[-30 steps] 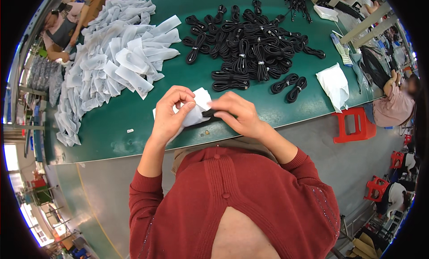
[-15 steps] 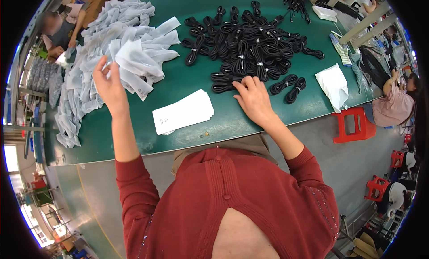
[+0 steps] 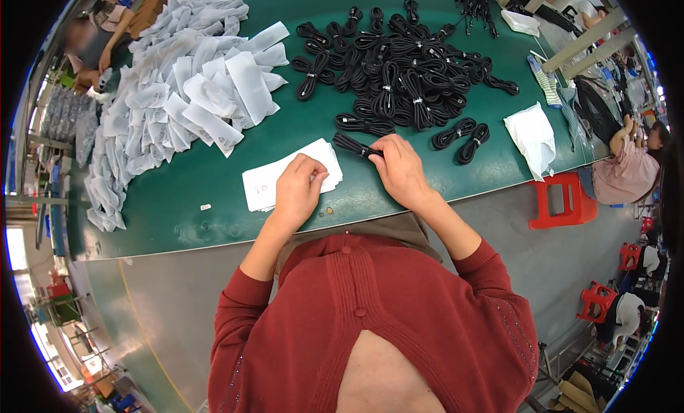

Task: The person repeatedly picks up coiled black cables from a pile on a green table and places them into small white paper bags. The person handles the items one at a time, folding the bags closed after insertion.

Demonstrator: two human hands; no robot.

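Note:
My right hand (image 3: pixel 405 172) grips the end of a coiled black cable (image 3: pixel 350 144), held by a tie, at the near edge of the cable pile (image 3: pixel 420 71). Fingers bent and pressed together, my left hand (image 3: pixel 299 191) rests over a neat stack of flat white plastic bags (image 3: pixel 260 181). Whether its fingertips pinch the top bag cannot be seen. Another coiled cable lies just beyond the one in my right hand, and two more coils (image 3: pixel 462 139) lie to the right.
Frosted white pouches (image 3: pixel 164 100) are heaped on the left of the green table (image 3: pixel 178 235). A crumpled white bag (image 3: pixel 531 139) lies near the right end, above a red stool (image 3: pixel 566 203). Other people sit at far left and right. A small pale scrap (image 3: pixel 205 206) lies front left.
My left hand has come from the pouch heap to the bag stack, and its fingers have closed. My right hand has drawn one coiled cable slightly nearer. A pouch now lies flat on the heap.

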